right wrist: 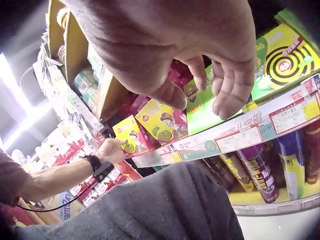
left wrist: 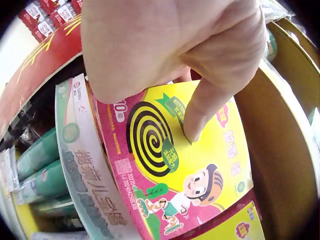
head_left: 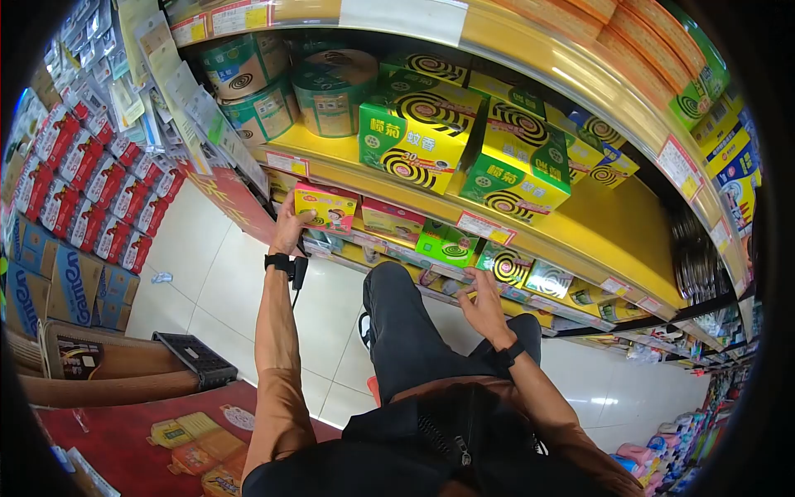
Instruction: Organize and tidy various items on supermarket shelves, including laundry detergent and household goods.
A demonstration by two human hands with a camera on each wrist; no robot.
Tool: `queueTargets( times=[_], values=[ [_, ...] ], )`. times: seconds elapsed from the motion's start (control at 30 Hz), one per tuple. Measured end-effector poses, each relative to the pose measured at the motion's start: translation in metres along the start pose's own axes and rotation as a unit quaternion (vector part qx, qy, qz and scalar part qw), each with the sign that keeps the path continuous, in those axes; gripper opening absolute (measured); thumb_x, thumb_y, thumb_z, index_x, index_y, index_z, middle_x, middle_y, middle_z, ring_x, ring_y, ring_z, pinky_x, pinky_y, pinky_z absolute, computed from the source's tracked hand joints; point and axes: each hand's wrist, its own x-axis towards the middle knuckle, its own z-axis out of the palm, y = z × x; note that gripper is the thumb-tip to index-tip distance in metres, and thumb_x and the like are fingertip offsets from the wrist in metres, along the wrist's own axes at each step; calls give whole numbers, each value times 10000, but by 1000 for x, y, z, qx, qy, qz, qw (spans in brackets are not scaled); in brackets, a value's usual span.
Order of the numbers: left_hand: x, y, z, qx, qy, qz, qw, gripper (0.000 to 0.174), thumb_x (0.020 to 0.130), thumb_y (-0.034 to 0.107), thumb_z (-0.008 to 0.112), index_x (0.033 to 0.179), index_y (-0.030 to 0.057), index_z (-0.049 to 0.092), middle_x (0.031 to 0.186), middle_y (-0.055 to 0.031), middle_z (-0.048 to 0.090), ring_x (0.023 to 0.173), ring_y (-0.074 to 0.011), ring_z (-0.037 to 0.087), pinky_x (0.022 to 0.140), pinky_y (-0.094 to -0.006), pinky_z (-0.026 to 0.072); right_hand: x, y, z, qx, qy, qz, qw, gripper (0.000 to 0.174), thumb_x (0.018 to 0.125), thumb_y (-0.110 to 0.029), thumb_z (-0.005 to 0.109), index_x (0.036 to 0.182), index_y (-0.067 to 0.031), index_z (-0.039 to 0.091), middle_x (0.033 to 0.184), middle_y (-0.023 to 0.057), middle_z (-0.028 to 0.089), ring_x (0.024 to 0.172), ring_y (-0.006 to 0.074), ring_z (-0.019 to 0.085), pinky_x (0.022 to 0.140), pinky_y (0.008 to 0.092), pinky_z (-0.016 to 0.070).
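Observation:
My left hand (head_left: 286,228) grips a pink and yellow mosquito coil box (head_left: 325,209) at the left end of a lower shelf. In the left wrist view the thumb (left wrist: 200,112) presses on its yellow front, beside a black spiral and a cartoon child; the other fingers are mostly hidden behind it. A similar mosquito coil box (head_left: 392,220) stands just right of it. My right hand (head_left: 486,311) hovers before the shelf edge with loosely bent fingers and nothing between them. Close to those fingers in the right wrist view is a bright green box (right wrist: 197,122).
Larger green and yellow mosquito coil boxes (head_left: 418,137) and round green tubs (head_left: 335,91) fill the shelf above. Spray cans (right wrist: 257,170) stand below the price-tag strip (right wrist: 240,137). Red packs (head_left: 83,186) are stacked at left, and a brown chair (head_left: 116,364) stands behind my left arm.

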Motion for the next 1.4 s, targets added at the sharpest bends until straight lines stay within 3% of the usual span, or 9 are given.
queueTargets(
  times=[0.37,0.43,0.63,0.67,0.8,0.9,1.03,1.23,1.4],
  values=[
    [28,-36,29,85,102,14,991,491,742,-60,576,1230,-29,524,1137,-139,632,1067,-240,593,967,-340,454,-9,6,2,45,11,36,998,471,870,-44,656,1314,-18,500,1169,175,514,980,287,621,854,399,502],
    [21,-52,54,290,249,175,907,575,756,-45,582,1318,-64,461,1224,-239,566,1140,-345,554,1035,-386,410,-13,6,-2,52,13,49,997,464,869,-34,650,1309,-11,505,1171,184,518,992,298,621,877,408,496],
    [7,-60,81,471,314,215,796,749,697,-51,643,1385,-133,357,1302,-338,460,1246,-503,406,1105,-533,289,-21,37,-30,-33,99,26,994,467,883,-29,645,1329,-16,507,1163,163,546,946,222,646,737,325,512],
    [6,-55,76,472,290,199,808,742,697,-53,642,1379,-134,363,1289,-340,465,1239,-497,416,1094,-528,302,-22,43,-33,-41,126,38,990,452,858,-18,646,1290,-3,518,1162,216,522,1054,370,593,938,435,476],
    [5,-51,55,430,276,195,837,588,689,-48,654,1236,-111,447,1132,-286,507,1121,-452,472,1002,-497,366,-15,64,-53,-82,180,52,979,454,854,-38,662,1283,-8,517,1169,221,516,1111,432,545,959,469,467],
    [-2,-42,50,364,282,190,867,458,682,-30,656,1099,-77,471,1021,-241,506,1021,-424,485,931,-481,388,-8,69,-55,-94,167,67,979,453,852,-43,665,1281,-12,521,1171,225,528,1112,446,546,959,480,465],
    [-7,-37,50,504,289,196,790,361,708,9,651,1023,-63,490,998,-247,515,975,-415,492,887,-482,402,14,86,-27,-94,158,-11,983,443,826,-14,676,1245,5,535,1169,213,567,987,352,635,887,438,516],
    [-83,-19,160,450,190,133,862,98,812,59,644,873,19,577,842,-129,567,756,-296,550,729,-428,458,24,103,-13,-135,236,27,962,481,815,-78,666,1258,39,520,1209,284,522,1181,451,489,1004,496,422],
    [-112,-16,291,499,-38,117,858,616,797,136,738,1345,-18,504,1261,-270,513,1181,-450,497,1008,-500,438,17,114,-55,-177,240,100,949,478,851,-169,693,1238,64,539,1274,314,515,1193,479,490,1023,505,428]
  ],
)
